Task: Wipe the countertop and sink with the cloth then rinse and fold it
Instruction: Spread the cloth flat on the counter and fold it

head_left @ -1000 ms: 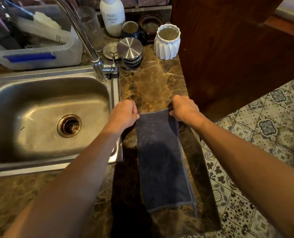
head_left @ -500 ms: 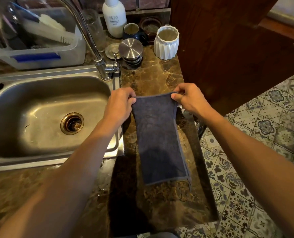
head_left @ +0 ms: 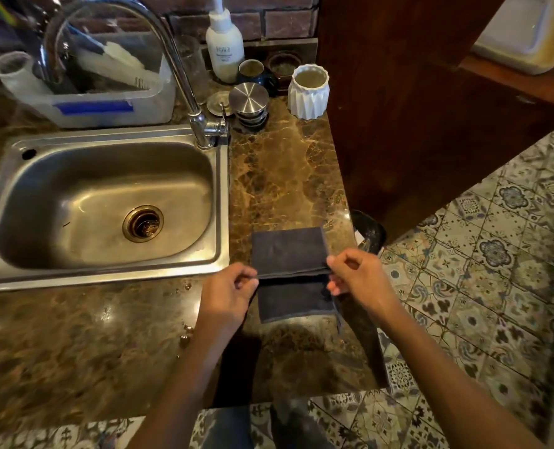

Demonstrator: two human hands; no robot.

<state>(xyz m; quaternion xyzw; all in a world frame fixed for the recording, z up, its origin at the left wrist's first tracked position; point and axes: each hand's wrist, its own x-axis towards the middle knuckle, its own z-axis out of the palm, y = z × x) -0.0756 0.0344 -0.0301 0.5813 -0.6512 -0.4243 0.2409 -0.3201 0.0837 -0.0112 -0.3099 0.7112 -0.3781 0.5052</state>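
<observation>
Both hands, the left hand (head_left: 228,294) and right hand (head_left: 355,278), seem to pinch the folded edge of the dark cloth (head_left: 290,251) lying doubled on the marble countertop (head_left: 282,176), with the sink (head_left: 223,202) rim at nine o'clock and bare marble toward twelve.

Single head-worn wide-angle view, looking steeply down and forward from close above the countertop (head_left: 278,176), sink (head_left: 107,205) at left, tiled floor (head_left: 495,286) at right.
</observation>
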